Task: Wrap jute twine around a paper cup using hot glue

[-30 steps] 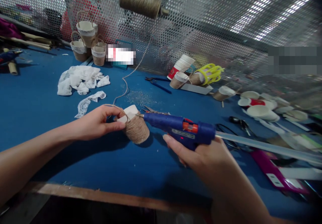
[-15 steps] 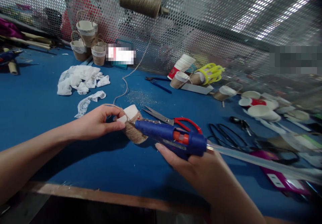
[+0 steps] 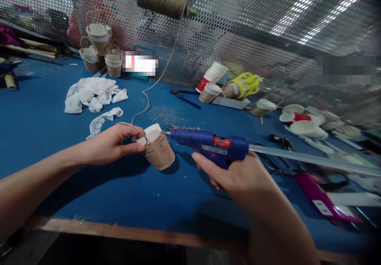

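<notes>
My left hand (image 3: 120, 144) pinches the rim of a tilted paper cup (image 3: 160, 153), which is wrapped in brown twine with a bare white band at its rim. Loose twine (image 3: 145, 98) runs from my left fingers across the table up to a twine spool (image 3: 161, 2). Wrapped around a blue hot glue gun (image 3: 196, 142) is my right hand (image 3: 230, 173). Its metal nozzle points left at the cup's white rim; whether it touches cannot be made out. A clear glue stick (image 3: 297, 158) sticks out from the gun's back.
Crumpled white lace (image 3: 89, 92) lies left. Finished twine-wrapped cups with handles (image 3: 99, 39) are stacked at the back left. Blue-handled pliers (image 3: 187, 98), stacked paper cups (image 3: 212, 76) and a yellow plastic holder (image 3: 248, 84) lie behind. A purple power strip (image 3: 317, 195) sits right. Scissors are mostly hidden behind the gun.
The glue gun has moved slightly right and up, from across the cup's twine side to its white rim, uncovering the wrapping. My left hand stays on the cup.
</notes>
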A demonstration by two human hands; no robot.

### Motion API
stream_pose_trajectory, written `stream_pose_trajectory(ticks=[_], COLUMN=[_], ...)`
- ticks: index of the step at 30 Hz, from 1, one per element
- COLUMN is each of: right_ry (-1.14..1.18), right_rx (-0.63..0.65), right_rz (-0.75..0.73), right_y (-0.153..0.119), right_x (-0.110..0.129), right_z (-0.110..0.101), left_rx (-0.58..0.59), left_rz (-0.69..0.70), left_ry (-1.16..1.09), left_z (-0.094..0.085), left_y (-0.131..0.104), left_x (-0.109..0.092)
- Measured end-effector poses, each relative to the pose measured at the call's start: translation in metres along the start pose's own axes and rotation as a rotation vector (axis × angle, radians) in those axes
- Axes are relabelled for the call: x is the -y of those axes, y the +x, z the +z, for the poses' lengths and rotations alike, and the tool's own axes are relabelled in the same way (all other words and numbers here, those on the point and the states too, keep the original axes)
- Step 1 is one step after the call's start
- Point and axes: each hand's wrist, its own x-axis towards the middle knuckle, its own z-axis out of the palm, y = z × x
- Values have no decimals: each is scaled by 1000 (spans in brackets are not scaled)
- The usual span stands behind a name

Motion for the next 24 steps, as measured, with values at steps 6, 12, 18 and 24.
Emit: stream_pose_trajectory(ticks=[6, 12, 18, 24], right_ry=[185, 213, 267, 284], right_rx=[87, 102, 137, 151], right_rz=[205, 259, 285, 257], right_y=[1, 3, 2, 0], right_x=[-3, -3, -1, -1], right_z=[2, 3, 0, -1], left_rx=[9, -2, 10, 6], left_rz=[-5, 9, 12, 9], left_ry=[-2, 6, -13, -3], left_z=[0, 0, 0, -1], left_y=[0, 0, 0, 0], left_x=[0, -2, 0, -1])
